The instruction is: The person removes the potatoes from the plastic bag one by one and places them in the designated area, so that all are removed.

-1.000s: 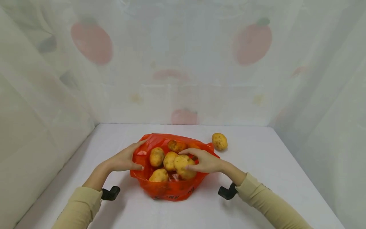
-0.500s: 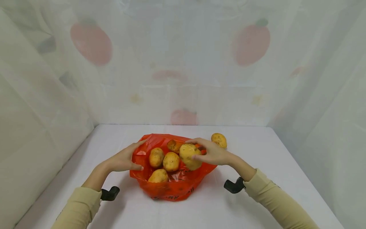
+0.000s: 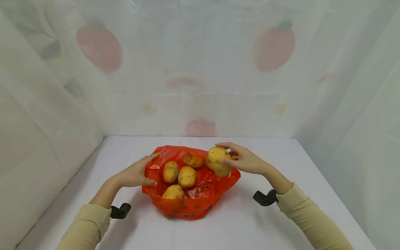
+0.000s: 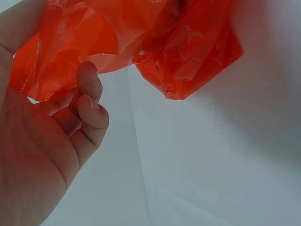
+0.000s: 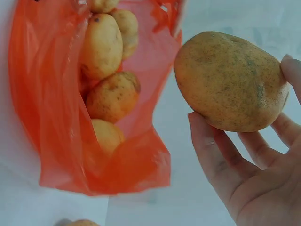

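A red plastic bag (image 3: 184,210) lies with its mouth open on the white table, with several potatoes (image 3: 186,176) inside. My left hand (image 3: 133,173) holds the bag's left rim. The left wrist view shows curled fingers (image 4: 90,110) at the red film. Above the bag's right side, my right hand (image 3: 245,159) grips a large yellow potato (image 3: 218,160) between thumb and fingers. In the right wrist view this potato (image 5: 230,82) is apart from the bag (image 5: 51,108).
One more potato (image 5: 82,222) shows at the bottom edge of the right wrist view; my right hand mostly hides it in the head view. The white table (image 3: 281,215) is bounded by pale curtains (image 3: 200,69) at the back and sides.
My right hand has lifted the large potato from among the others and moved it up and to the right. The left hand has stayed at the bag's rim.
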`<state>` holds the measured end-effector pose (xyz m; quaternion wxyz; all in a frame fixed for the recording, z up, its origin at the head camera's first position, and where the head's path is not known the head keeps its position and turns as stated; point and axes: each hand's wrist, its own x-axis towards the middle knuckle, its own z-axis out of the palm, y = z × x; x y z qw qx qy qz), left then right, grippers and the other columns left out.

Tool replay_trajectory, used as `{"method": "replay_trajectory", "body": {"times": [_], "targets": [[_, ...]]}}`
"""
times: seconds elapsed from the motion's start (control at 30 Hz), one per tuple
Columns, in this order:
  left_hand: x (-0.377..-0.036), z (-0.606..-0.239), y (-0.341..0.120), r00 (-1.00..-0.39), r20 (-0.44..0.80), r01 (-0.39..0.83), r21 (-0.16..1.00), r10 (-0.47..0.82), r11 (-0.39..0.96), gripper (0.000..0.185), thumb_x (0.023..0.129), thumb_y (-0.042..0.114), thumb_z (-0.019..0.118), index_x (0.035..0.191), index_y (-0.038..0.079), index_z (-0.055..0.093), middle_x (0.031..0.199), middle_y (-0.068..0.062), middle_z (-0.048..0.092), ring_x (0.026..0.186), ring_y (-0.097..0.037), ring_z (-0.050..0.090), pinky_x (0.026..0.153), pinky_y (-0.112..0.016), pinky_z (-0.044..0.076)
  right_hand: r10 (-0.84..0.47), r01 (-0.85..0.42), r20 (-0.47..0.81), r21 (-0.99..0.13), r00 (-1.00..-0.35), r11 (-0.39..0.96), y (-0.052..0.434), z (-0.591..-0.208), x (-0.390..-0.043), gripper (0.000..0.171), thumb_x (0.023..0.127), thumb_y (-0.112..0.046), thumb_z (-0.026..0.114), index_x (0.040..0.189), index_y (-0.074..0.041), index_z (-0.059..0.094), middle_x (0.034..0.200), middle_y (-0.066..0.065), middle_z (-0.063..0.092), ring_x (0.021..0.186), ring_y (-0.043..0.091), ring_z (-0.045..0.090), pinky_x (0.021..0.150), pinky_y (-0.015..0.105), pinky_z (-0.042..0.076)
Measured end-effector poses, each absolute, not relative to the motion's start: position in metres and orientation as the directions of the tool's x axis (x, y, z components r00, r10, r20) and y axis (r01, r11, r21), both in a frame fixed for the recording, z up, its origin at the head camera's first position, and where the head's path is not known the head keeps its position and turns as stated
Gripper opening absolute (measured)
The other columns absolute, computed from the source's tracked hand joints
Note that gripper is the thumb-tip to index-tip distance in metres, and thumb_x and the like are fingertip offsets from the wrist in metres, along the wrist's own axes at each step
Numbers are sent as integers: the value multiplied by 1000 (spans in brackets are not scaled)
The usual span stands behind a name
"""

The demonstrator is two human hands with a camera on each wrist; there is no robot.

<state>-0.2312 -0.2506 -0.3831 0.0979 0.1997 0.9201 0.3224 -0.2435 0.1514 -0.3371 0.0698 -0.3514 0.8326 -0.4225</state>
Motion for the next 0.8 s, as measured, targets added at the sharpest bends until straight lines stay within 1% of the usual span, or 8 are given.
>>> {"method": "replay_trajectory", "body": {"times": [0.07, 0.2, 0.27, 0.33, 0.43, 0.6, 0.8], "targets": [[-231, -383, -251, -901, -54, 303, 633, 430, 712, 96, 71, 25, 78, 147, 17, 20, 137, -11, 36, 121, -31, 39, 91, -47, 46, -629, -515, 177, -754, -757, 408, 156, -336, -244, 51, 89, -32, 60, 136, -26, 42, 130, -2, 49, 105, 23, 58, 87, 40, 48], [-231, -383, -251, -901, -55, 302, 632, 430, 713, 96, 71, 25, 78, 147, 17, 20, 137, -12, 37, 121, -32, 39, 90, -47, 46, -581, -473, 167, -771, -797, 427, 166, -334, -244, 51, 89, -33, 60, 136, -28, 42, 131, -2, 48, 108, 28, 57, 82, 37, 51], [-231, -383, -251, -901, -56, 300, 634, 430, 713, 96, 71, 25, 78, 147, 18, 20, 136, -12, 37, 120, -32, 39, 89, -47, 47, -560, -450, 160, -782, -813, 431, 171, -334, -244, 50, 89, -33, 60, 136, -31, 42, 132, -2, 47, 111, 30, 55, 80, 37, 51], [-231, -383, -251, -902, -58, 298, 635, 428, 713, 96, 71, 25, 78, 147, 18, 21, 136, -11, 37, 120, -31, 40, 88, -46, 48, -541, -431, 152, -790, -827, 437, 176, -334, -245, 49, 89, -34, 59, 135, -34, 42, 133, -2, 47, 113, 31, 54, 80, 36, 51], [-231, -383, -251, -903, -60, 295, 634, 426, 715, 96, 71, 26, 78, 147, 18, 21, 135, -11, 38, 119, -31, 40, 88, -45, 48, -525, -417, 148, -794, -838, 443, 183, -336, -247, 48, 89, -34, 59, 134, -35, 41, 135, -2, 45, 116, 33, 52, 82, 37, 51], [-231, -383, -250, -902, -59, 298, 632, 427, 715, 96, 71, 25, 78, 147, 18, 21, 136, -12, 38, 119, -31, 41, 88, -45, 48, -505, -406, 147, -793, -851, 453, 192, -343, -251, 49, 89, -34, 59, 135, -33, 41, 135, -2, 44, 113, 33, 53, 82, 38, 50], [-232, -384, -249, -904, -63, 290, 635, 423, 716, 96, 71, 24, 78, 147, 18, 21, 136, -12, 37, 118, -31, 42, 88, -45, 48, -475, -401, 169, -801, -864, 444, 203, -350, -255, 52, 91, -31, 57, 138, -23, 39, 134, 4, 44, 109, 34, 53, 83, 39, 49]]}}
